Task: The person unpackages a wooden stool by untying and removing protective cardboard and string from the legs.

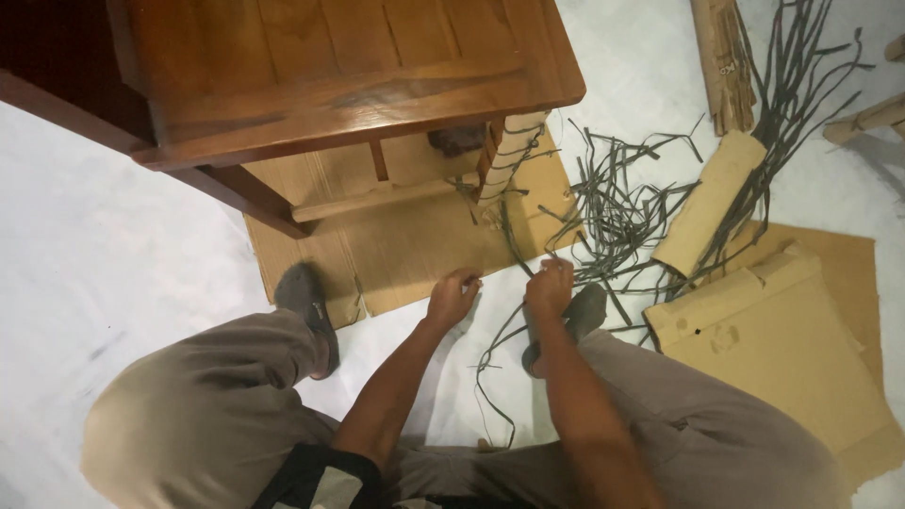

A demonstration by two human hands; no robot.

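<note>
Knees in tan trousers spread wide at the bottom of the view, with grey-socked feet planted on a white floor. Between them, two bare forearms reach forward toward a wooden chair, the landmark here. Just in front of the chair, the left hand has its fingers curled shut, seemingly pinching a thin dark strip. Close beside it, the right hand also has its fingers closed on a strip. That strip runs up to the chair's near front leg, which is partly wound in pale wrapping crossed by dark bands. Judging by this, the binding on that leg is only partly undone, and wrapping is left on it. Under the chair lies a flattened sheet of cardboard. To the chair's right, a tangle of loose dark strips is scattered on the floor, beside a cardboard roll and a flattened cardboard box. Beyond those, more wooden pieces lie at the edge.
</note>
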